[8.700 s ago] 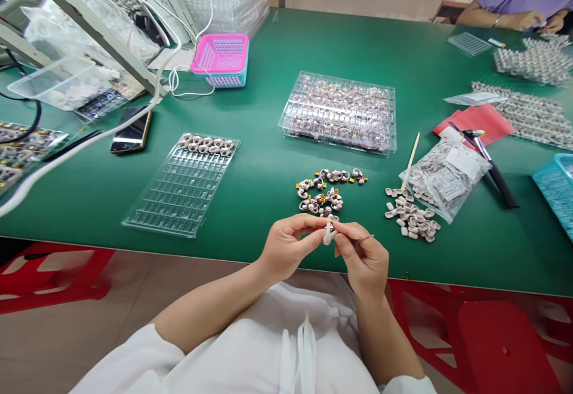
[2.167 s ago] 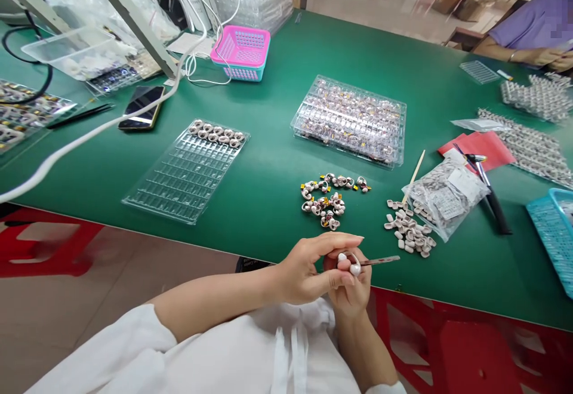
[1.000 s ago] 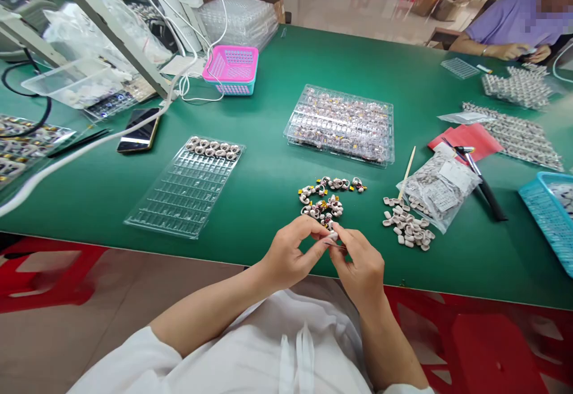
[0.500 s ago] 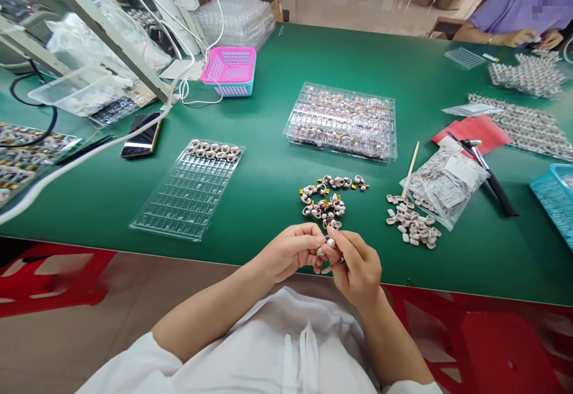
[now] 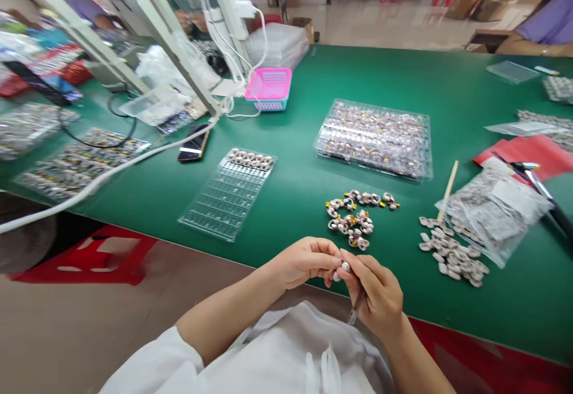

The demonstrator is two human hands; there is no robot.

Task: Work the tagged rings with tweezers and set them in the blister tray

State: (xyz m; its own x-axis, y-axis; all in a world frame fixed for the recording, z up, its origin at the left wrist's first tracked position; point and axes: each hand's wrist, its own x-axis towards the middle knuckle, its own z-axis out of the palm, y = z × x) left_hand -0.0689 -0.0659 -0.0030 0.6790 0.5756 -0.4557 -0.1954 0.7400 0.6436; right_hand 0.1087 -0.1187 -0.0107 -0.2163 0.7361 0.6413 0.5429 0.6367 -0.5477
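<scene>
My left hand (image 5: 316,261) and my right hand (image 5: 376,286) meet at the table's front edge, fingertips closed together. Between them they pinch a small white earbud-like piece (image 5: 345,267), largely covered by the fingers. A slim, shiny tool (image 5: 353,313) sticks out below my right palm; its kind is unclear. Just beyond the hands lies a cluster of curved beige assemblies (image 5: 351,224) with yellow tabs. To the right, loose beige shells (image 5: 452,254) are heaped beside a clear bag of shells (image 5: 501,209).
A clear slotted tray (image 5: 224,203) at left has pieces in its far rows. Stacked filled trays (image 5: 376,137) stand farther back. A pink basket (image 5: 268,83), a phone (image 5: 194,143), a white cable (image 5: 111,179), a wooden stick (image 5: 449,188) and a red sheet (image 5: 537,155) are around.
The view has swung left, so table items appear farther right. Both hands still pinch the white piece; the slim tool under my right hand now points more downward.
</scene>
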